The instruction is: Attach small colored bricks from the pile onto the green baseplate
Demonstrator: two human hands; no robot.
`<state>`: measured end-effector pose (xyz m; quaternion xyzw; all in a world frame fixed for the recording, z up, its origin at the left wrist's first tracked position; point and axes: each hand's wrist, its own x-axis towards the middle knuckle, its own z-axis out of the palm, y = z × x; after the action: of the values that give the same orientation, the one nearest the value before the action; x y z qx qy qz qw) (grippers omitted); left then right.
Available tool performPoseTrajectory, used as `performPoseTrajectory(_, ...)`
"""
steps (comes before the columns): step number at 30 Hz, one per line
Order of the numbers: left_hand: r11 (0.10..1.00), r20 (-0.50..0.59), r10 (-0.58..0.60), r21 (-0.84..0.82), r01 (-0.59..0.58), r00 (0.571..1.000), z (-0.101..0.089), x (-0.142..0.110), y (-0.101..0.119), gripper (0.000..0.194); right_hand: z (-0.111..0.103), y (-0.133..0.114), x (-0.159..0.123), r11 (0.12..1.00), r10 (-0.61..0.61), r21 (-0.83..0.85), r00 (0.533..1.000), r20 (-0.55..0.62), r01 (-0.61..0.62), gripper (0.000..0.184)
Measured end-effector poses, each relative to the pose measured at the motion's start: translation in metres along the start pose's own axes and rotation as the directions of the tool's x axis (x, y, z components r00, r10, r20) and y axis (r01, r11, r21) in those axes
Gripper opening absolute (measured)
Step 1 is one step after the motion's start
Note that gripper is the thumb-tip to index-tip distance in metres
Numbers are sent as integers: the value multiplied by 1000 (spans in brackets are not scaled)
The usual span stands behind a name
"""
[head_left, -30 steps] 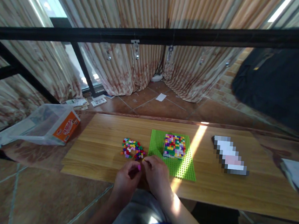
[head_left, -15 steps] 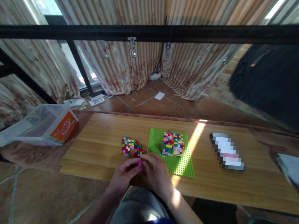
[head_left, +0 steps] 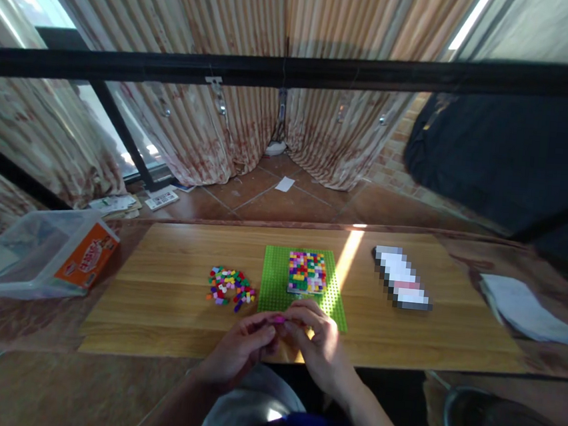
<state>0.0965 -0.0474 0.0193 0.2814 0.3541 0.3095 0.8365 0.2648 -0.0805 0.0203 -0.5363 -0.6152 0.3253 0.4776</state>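
A small pink toy brick [head_left: 278,319] is pinched between the fingertips of my left hand [head_left: 245,344] and my right hand [head_left: 320,342]. Both hands are closed and meet just in front of the green baseplate [head_left: 273,279]. On that baseplate sits a square block of many-coloured bricks [head_left: 307,273], with studs facing up. Left of the baseplate, a loose pile of small coloured bricks [head_left: 230,283] lies on the wooden table [head_left: 177,276]. My fingers cover part of the pink brick, so its exact shape is hard to tell.
To the right on the table lies a blurred phone-like object [head_left: 401,278]. A clear plastic box [head_left: 34,242] with an orange label stands beyond the left end. White papers [head_left: 531,307] rest past the right end. A black bar [head_left: 257,70] crosses behind the table.
My hands have shifted right, from beside the loose pile to the front of the baseplate. The right fingertips now close on the pink brick too. The camera view has turned slightly.
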Motion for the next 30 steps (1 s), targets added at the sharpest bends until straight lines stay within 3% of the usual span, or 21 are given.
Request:
performPoseTrajectory(4,995,-24,22,98,-19,999,1,5,-3,38,-17,9,10,985,-85,-164,986,-144,61,15)
performPoseTrajectory(7,982,-87,6,190,11,996,-6,4,-4,38,-31,20,21,942,-89,-335,960,-264,-5,16)
performPoseTrajectory(13,984,-172,5,176,26,985,-15,1,-4,34,-47,38,43,816,-177,-578,962,-210,24,19)
performPoseTrajectory(18,984,-186,-40,163,71,982,-14,5,-4,35,-44,38,51,831,-201,-548,969,-147,89,18)
performPoseTrajectory(25,980,-190,-52,178,86,980,-14,6,-4,36,-44,31,57,906,-76,-424,978,-196,-15,12)
performPoseTrajectory(30,976,-191,-44,200,83,981,-14,6,-5,36,-40,32,56,901,-59,-430,967,-248,-55,12)
